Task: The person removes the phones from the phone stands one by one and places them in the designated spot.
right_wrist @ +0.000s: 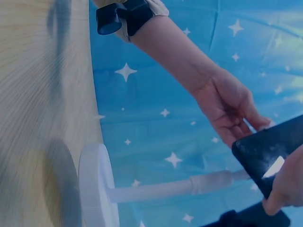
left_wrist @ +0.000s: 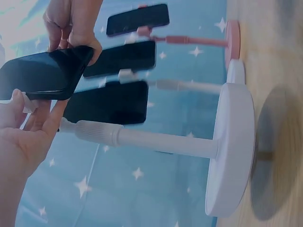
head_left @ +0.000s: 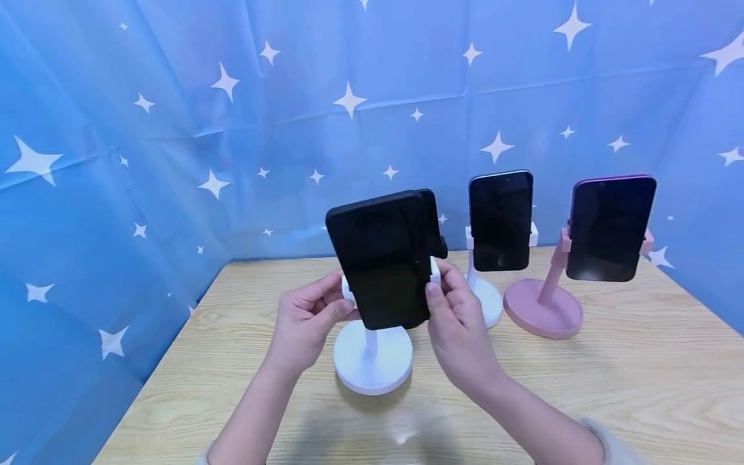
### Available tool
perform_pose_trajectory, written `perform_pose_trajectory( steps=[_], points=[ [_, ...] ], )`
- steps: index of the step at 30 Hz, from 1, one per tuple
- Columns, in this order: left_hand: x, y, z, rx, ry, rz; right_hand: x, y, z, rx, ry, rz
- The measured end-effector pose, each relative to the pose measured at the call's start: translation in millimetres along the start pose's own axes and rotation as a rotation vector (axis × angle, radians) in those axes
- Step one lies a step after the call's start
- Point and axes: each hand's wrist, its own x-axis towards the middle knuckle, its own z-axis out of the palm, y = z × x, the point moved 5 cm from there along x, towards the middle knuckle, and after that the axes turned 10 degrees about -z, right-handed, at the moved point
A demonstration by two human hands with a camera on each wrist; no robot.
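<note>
A black smartphone (head_left: pixel 378 265) leans in the holder of a white phone stand (head_left: pixel 372 365), facing me. My left hand (head_left: pixel 305 316) pinches the white clamp arm at the phone's left edge between thumb and fingers. At the opposite edge, my right hand (head_left: pixel 462 332) grips the other white clamp arm (head_left: pixel 434 270), thumb in front. In the left wrist view the stand's upright pole (left_wrist: pixel 161 144) rises from its round base, and both hands (left_wrist: pixel 28 146) flank the phone.
Partly hidden behind the phone is another black phone (head_left: pixel 433 223). To the right stand a phone in a white stand (head_left: pixel 501 219) and one in a pink stand (head_left: pixel 543 310). All are on a wooden table (head_left: pixel 232 381) before a blue starred curtain (head_left: pixel 174 161).
</note>
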Motion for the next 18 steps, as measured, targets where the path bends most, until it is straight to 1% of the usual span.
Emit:
perform_pose_trajectory(
  steps=[3, 7, 8, 12, 14, 18],
  points=[
    [1.8, -3.0, 13.0, -0.028, -0.029, 0.000, -5.8, -4.5, -11.3, 0.012, 0.001, -0.045],
    [5.9, -8.6, 28.7, -0.069, -0.044, -0.047, -12.4, -6.8, -26.9, 0.073, 0.016, -0.104],
    [7.1, -10.7, 32.4, -0.073, -0.043, -0.070, -13.9, -6.5, -31.1, 0.089, 0.021, -0.112],
    [11.9, -18.7, 46.8, -0.055, -0.029, -0.147, -19.8, -3.9, -47.8, 0.150, 0.032, -0.135],
    [13.9, -22.4, 53.7, -0.030, -0.022, -0.189, -22.3, -2.7, -55.2, 0.183, 0.034, -0.149],
    [17.9, -27.6, 66.1, -0.012, -0.035, -0.223, -26.4, -2.6, -68.3, 0.222, 0.054, -0.187]
  ],
)
